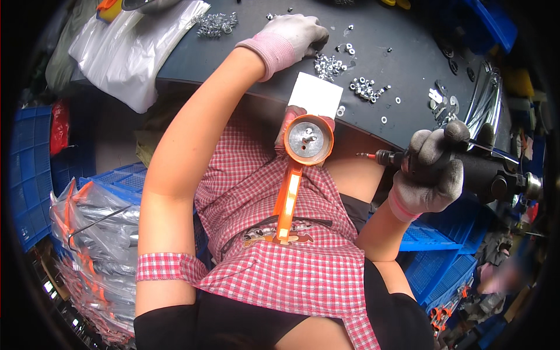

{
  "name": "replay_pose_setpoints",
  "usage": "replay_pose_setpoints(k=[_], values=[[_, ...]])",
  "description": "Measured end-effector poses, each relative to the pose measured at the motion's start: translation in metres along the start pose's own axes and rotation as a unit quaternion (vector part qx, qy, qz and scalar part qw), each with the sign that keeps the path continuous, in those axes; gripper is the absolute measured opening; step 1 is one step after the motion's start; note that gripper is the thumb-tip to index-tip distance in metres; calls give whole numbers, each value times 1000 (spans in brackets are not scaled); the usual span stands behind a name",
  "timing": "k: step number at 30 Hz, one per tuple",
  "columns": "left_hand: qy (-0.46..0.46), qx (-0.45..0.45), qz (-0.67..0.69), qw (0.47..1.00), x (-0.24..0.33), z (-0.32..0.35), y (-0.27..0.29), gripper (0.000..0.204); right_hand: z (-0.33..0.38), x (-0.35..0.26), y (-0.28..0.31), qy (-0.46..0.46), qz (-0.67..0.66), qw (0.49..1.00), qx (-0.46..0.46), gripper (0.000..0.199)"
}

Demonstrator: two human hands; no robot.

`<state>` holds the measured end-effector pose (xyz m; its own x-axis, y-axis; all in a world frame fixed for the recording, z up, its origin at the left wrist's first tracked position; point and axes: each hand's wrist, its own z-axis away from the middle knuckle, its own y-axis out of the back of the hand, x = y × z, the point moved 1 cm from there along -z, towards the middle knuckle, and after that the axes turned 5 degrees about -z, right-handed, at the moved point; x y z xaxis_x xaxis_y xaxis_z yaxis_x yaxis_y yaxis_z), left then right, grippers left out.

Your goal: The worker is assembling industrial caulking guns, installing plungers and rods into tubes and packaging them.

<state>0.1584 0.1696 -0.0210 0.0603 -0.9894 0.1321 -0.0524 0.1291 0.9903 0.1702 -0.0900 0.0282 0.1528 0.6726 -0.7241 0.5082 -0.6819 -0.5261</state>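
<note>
My left hand, in a white and grey glove with a pink cuff, is over the dark table. Its fingers curl down beside a pile of small metal nuts; whatever is between the fingertips is hidden. At the right, my gloved right hand is wrapped round a black power screwdriver, whose thin red-tipped bit points left. Between my arms, at the table's front edge, is an orange part with a round cup and a long handle toward me. Inside the cup lies a metal disc with small posts.
A white card lies behind the cup. Washers and nuts are scattered on the table, with springs at the far left. Plastic bags hang over the left edge. Blue crates and bagged orange parts stand beside me.
</note>
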Motion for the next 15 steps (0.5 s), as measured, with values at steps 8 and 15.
replay_pose_setpoints(k=[8,15], values=[[-10,104,27,994,1,20,6,20,2,-4,0,-13,-28,999,-31,44],[56,235,629,739,39,93,19,14,-20,-26,-13,-71,-209,966,-135,51]])
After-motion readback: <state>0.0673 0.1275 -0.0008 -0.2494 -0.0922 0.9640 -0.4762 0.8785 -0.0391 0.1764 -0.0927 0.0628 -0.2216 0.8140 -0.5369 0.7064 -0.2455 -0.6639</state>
